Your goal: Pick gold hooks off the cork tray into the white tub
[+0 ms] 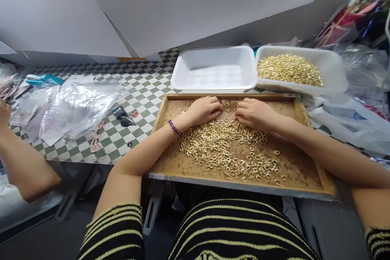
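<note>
A shallow wooden tray (pixel 292 166) lies at the table's front edge, with a spread of small gold pieces (pixel 219 146) in it that look like screw eyes or little hooks. My left hand (pixel 204 110), wearing a purple bead bracelet (pixel 174 128) on its wrist, rests at the upper left of the pile with its fingers curled down. Opposite it, across a narrow gap, my right hand (pixel 254 113) touches the upper right of the pile, fingers bent and pressed together. The fingertips of both hands are mostly hidden, so whatever they pinch does not show.
Behind the tray stand a white bin (pixel 213 69) with a few tiny bits and another white bin (pixel 333 69) heaped with gold pieces (pixel 289 69). Plastic bags (pixel 82 105) and keys (pixel 123 115) lie leftward on the checkered tabletop (pixel 149 101). Another person's arm (pixel 24 158) is at far left.
</note>
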### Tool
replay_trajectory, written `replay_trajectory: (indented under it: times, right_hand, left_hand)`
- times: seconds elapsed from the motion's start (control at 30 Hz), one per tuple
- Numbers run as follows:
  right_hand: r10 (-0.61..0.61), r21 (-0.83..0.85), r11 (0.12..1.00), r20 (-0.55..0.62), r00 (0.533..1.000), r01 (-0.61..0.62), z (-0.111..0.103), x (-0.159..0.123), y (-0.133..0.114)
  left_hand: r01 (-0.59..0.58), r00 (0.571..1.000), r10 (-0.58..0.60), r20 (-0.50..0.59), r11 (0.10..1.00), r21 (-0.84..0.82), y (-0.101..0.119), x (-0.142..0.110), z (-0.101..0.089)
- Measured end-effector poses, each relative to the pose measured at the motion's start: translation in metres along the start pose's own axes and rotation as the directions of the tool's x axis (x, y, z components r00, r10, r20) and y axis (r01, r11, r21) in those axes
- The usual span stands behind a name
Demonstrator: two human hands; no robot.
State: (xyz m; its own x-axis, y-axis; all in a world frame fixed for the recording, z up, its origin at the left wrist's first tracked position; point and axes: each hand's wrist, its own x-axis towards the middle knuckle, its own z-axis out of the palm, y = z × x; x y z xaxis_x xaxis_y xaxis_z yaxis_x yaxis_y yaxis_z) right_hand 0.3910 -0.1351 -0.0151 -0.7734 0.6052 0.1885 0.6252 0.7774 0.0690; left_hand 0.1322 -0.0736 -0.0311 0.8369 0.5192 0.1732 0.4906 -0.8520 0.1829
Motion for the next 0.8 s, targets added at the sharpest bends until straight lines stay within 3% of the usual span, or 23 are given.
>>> replay_trajectory:
  times: [0.17,0.4,0.47,0.53,0.63,0.7,0.8]
  right_hand:
    - [0.115,0.065,0.991,-0.024,0.993,-0.114,-0.005,-0.002,0.007]
    - [0.291,0.107,0.945,0.159,0.943,-0.309,-0.005,-0.005,0.019]
    - [0.266,0.174,0.939,0.178,0.947,-0.296,-0.003,-0.005,0.017]
    - [0.144,0.296,0.935,0.186,0.972,-0.196,-0.004,-0.004,0.014]
    - [0.012,0.544,0.831,0.196,0.981,-0.119,-0.01,-0.004,0.009]
    - [0.071,0.582,0.798,0.165,0.984,-0.155,-0.012,-0.004,0.006]
    - [0.172,0.423,0.886,0.08,0.982,-0.19,-0.006,-0.004,0.009]
  left_hand:
    - [0.044,0.998,-0.04,0.044,0.996,-0.081,0.002,0.002,-0.002]
    - [-0.008,1.0,0.008,0.0,0.989,-0.148,-0.004,0.002,0.003]
    - [-0.029,0.998,0.018,-0.055,0.981,-0.194,-0.006,0.001,0.005]
    - [-0.032,0.996,0.014,-0.083,0.974,-0.225,-0.009,0.0,0.006]
    - [-0.049,0.999,0.042,-0.032,0.96,-0.276,-0.011,-0.001,0.006]
    - [-0.078,0.997,0.082,-0.004,0.94,-0.332,-0.011,-0.001,0.005]
    - [-0.049,0.999,0.053,0.001,0.919,-0.392,-0.007,-0.001,0.0]
